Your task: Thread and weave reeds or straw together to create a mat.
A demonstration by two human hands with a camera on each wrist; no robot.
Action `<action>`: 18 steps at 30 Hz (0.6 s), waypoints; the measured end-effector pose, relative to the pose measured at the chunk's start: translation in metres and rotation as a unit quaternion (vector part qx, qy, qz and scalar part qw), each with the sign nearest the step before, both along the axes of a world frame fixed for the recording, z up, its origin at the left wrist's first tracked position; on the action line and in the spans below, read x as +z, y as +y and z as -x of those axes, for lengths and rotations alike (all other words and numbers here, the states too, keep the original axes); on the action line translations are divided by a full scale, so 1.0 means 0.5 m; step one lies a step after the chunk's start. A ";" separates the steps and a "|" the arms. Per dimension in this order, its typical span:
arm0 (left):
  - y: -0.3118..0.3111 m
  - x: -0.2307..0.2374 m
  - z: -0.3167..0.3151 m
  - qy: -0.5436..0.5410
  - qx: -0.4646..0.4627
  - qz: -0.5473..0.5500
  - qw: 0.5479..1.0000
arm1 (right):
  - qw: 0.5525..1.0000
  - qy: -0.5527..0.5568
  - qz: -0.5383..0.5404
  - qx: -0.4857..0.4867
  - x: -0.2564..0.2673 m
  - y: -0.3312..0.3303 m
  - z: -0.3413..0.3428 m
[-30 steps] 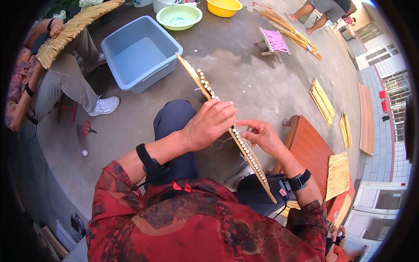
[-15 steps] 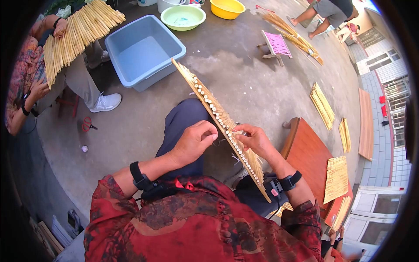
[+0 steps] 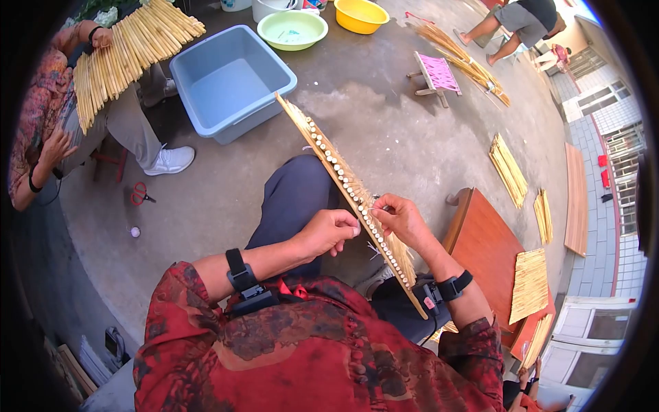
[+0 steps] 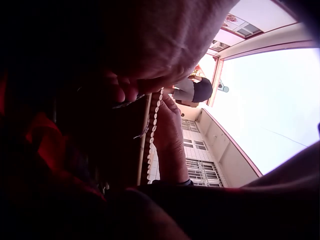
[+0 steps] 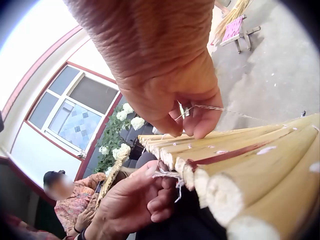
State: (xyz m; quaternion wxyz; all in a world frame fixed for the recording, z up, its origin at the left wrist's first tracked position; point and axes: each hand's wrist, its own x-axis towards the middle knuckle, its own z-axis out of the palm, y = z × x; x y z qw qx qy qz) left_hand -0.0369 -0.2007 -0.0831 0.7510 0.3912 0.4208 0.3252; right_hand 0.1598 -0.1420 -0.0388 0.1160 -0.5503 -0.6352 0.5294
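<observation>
A mat of pale stalks (image 3: 328, 159), with a row of round cut ends, slants across the knees in the head view. My left hand (image 3: 327, 232) is beside its near edge, thumb and fingertips together. In the right wrist view this left hand (image 5: 134, 202) pinches white string ends (image 5: 172, 176) against the stalk ends. My right hand (image 3: 401, 218) is just over the mat's other side; seen from its wrist, the right hand (image 5: 175, 85) holds a thin twisted string (image 5: 225, 109) between bent fingers, above the stalks (image 5: 260, 160). The left wrist view is dark.
A blue tub (image 3: 230, 82) stands on the floor ahead, near a green basin (image 3: 293, 29) and a yellow basin (image 3: 362, 15). Red-handled scissors (image 3: 140, 195) lie at left. At right are a wooden table (image 3: 484, 254), stalk bundles (image 3: 508, 170) and a pink stool (image 3: 438, 73). Another person sits at upper left.
My left hand has let go of the mat's middle, drawn back, then come in again towards its near edge. The mat has tilted, showing more of its face. My right hand has shifted slightly.
</observation>
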 end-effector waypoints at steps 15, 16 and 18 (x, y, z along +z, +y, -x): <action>-0.002 0.017 0.027 -0.153 0.081 0.084 0.981 | 0.997 -0.005 -0.074 0.011 0.012 -0.003 0.007; -0.006 0.021 0.032 -0.152 0.082 0.080 0.982 | 0.996 -0.013 -0.088 0.000 0.017 -0.007 0.009; -0.010 0.024 0.048 -0.150 0.082 0.076 0.982 | 0.995 -0.021 -0.101 -0.012 0.021 -0.009 0.017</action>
